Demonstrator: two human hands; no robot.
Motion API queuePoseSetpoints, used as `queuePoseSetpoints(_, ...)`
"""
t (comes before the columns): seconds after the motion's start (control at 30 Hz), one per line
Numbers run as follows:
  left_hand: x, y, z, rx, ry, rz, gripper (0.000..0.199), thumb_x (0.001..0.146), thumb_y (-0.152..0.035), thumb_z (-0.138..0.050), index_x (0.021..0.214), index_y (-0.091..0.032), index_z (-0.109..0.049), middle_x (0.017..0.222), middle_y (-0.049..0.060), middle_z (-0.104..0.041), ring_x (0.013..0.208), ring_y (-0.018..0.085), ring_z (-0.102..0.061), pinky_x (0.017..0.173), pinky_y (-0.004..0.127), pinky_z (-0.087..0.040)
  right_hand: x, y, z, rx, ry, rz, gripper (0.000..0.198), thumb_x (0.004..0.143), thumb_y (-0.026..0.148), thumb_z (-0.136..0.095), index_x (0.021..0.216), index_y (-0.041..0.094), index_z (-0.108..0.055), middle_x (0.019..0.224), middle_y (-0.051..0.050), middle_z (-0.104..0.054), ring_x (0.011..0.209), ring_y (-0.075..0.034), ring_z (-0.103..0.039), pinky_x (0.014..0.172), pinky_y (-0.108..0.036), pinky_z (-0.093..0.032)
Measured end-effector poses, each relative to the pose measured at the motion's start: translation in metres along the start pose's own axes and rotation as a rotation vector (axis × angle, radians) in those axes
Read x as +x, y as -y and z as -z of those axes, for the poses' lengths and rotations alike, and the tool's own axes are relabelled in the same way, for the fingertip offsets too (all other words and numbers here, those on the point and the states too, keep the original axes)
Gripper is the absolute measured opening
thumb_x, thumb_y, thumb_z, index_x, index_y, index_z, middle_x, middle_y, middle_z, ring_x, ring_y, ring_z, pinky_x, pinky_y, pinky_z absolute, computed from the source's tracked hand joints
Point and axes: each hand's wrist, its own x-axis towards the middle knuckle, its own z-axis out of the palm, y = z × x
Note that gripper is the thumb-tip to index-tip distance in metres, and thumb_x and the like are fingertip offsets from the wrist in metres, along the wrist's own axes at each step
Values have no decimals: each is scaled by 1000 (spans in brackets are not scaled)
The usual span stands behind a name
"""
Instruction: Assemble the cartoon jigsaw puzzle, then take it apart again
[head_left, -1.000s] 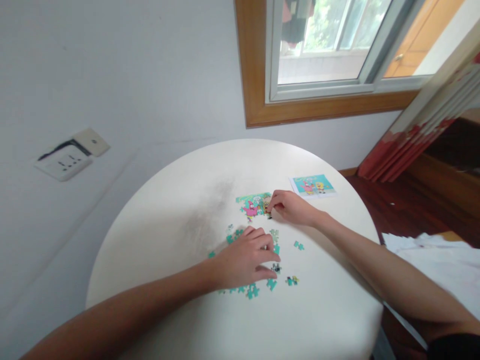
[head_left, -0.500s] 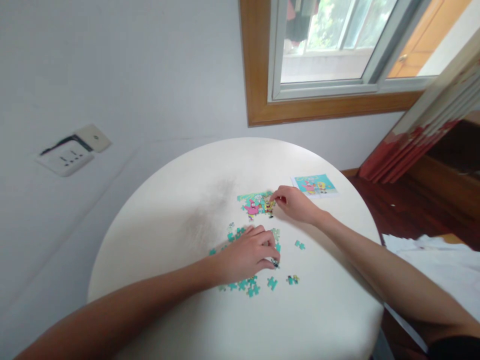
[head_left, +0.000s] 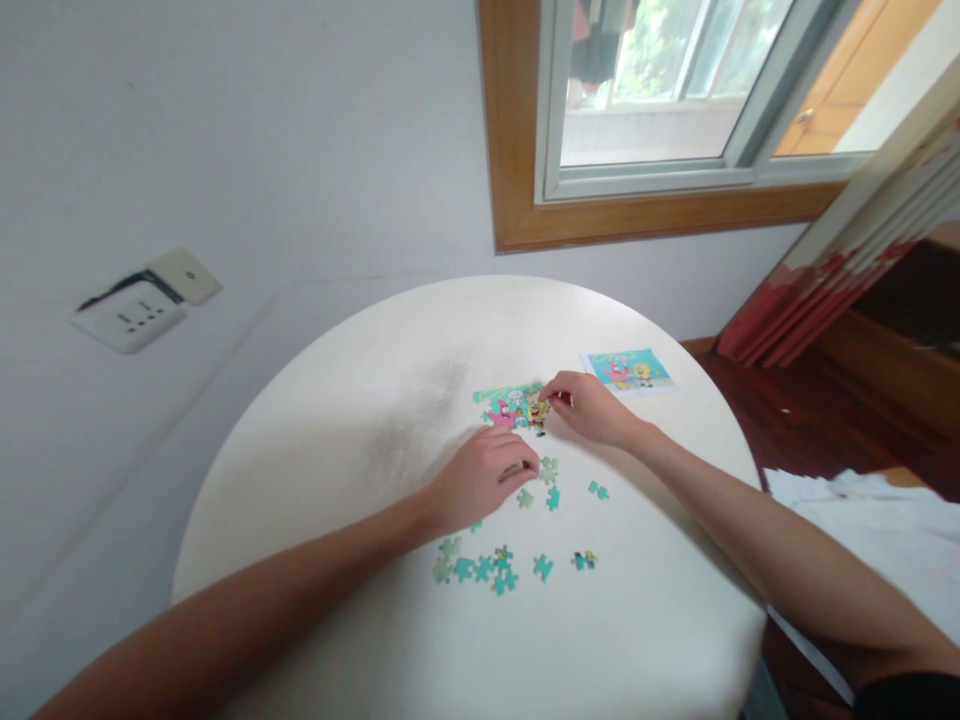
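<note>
A partly joined jigsaw puzzle point(head_left: 504, 412) shows a pink starfish and a yellow sponge figure on teal. My right hand point(head_left: 592, 408) is at its right edge, thumb and fingertips pinched on the border. Just below the puzzle hovers my left hand point(head_left: 480, 480), fingers curled and thumb drawn in. The dark puzzle piece that was at its fingertips is hidden now, seemingly within the grip. Loose teal puzzle pieces point(head_left: 484, 569) lie nearer me, and pale green puzzle pieces point(head_left: 549, 469) sit right of my left hand.
Everything lies on a round white table point(head_left: 315, 430). A reference picture card point(head_left: 628, 370) rests at the back right. A wall with a socket point(head_left: 131, 318) and a window point(head_left: 660, 100) stand behind. Papers point(head_left: 862, 530) are at the right, beyond the table edge.
My left hand has moved up and slightly left, from the loose pieces toward the joined puzzle. The dark piece has left its spot. My right hand stays at the puzzle's edge.
</note>
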Motion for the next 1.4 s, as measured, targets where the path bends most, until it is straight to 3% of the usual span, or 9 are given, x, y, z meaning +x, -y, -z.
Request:
queuePoseSetpoints(0.1,5,13,1,-33,-156,140,10,90,-20,-58,85,-19,-66,84,1,-70,83,16,-60,82,31,-44,0,0,-1,22,-5,-3,27,80,6,-50,90,15,-74,84,-7,-69,71,-15,-57,70,-27,-43)
queuePoseSetpoints(0.3,7,22,1,-83,-297,302,4,82,-21,-68,86,-19,-68,83,1,-70,79,16,-63,75,29,-48,-1,7,-5,185,56,81,22,81,8,-54,89,16,-72,83,-4,-70,70,-13,-57,66,-25,-43)
queuePoseSetpoints(0.53,8,28,0,-110,-347,331,4,82,-21,-69,85,-19,-67,82,0,-69,75,14,-61,75,27,-48,-4,13,-24,502,143,30,16,84,25,-61,88,15,-71,74,-2,-66,65,-11,-55,62,-23,-43)
queuePoseSetpoints(0.7,8,29,2,-30,-320,238,5,87,-21,-63,86,-19,-67,82,1,-69,81,16,-61,80,31,-47,-2,8,-31,597,120,-75,13,81,24,-61,79,13,-68,63,0,-61,58,-10,-53,57,-24,-43)
queuePoseSetpoints(0.9,6,35,2,112,-233,118,19,95,-19,-49,101,-20,-68,102,4,-71,99,19,-57,92,38,-42,-1,3,-24,348,45,-65,12,76,12,-57,74,14,-68,65,-1,-65,60,-12,-55,59,-24,-42)
queuePoseSetpoints(1.13,2,36,-1,186,-141,138,31,91,-10,-47,111,-23,-67,114,3,-68,108,22,-52,96,42,-39,-3,6,-26,176,72,3,15,78,10,-56,77,15,-70,69,-1,-67,62,-11,-53,61,-23,-39)
queuePoseSetpoints(1.4,1,37,-4,196,-122,149,33,91,-9,-47,113,-24,-67,119,3,-64,111,21,-49,99,42,-37,-3,9,-23,48,78,37,16,77,8,-57,75,17,-70,73,-1,-64,64,-12,-53,62,-22,-37)
